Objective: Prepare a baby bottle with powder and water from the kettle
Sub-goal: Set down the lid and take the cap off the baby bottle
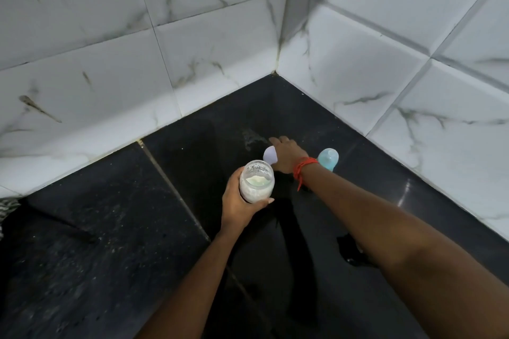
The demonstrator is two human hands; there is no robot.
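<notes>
Head view: the work surface is a black stone counter (110,256) set in a corner of white marble-pattern wall tiles (220,49).

1. Left hand (235,202): held above the counter, forearm coming up from the bottom edge of the frame. The fingers and thumb wrap the lower body of a clear powder jar (256,183). The jar is upright, tilted slightly, and its mouth is uncovered. White powder fills the lower part and dusts the inner wall.

2. Right hand (286,154): the arm is extended forward and nearly straight, with the back of the hand facing up. The fingers point down toward the counter and are hidden behind the hand. A round white lid (269,155) shows at the thumb side, touching the hand and tilted on edge. Whether the hand grips the lid cannot be told. A red thread (303,170) is tied around the wrist.

3. Baby bottle (329,158): light blue, standing on the counter just beyond the right wrist, near the right-hand wall. It is partly covered by the wrist.
</notes>
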